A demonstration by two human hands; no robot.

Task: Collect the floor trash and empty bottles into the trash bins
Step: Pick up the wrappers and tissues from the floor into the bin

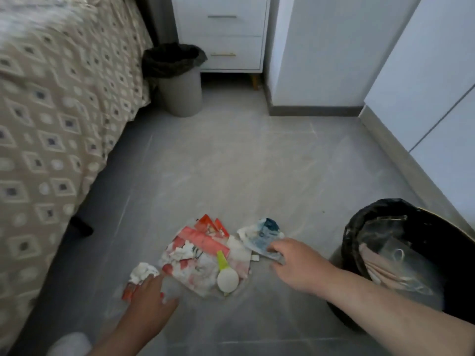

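Note:
A pile of trash lies on the grey floor: a red and white plastic wrapper (203, 255), a yellow-green spoon with a white bowl (226, 276), a crumpled white tissue (142, 272) and a blue and white packet (262, 235). My left hand (149, 294) rests on the floor, fingers spread, touching the tissue and a small red scrap (127, 291). My right hand (293, 263) reaches over the blue and white packet, fingertips on its near edge; whether it grips it is unclear. A black-lined bin (359, 232) with clear plastic and paper inside stands at the right.
A second grey bin (180, 91) with a black liner stands at the back beside a white drawer unit (231, 34). A bed with a patterned cover (56, 111) fills the left side. White cabinets (424, 86) line the right wall.

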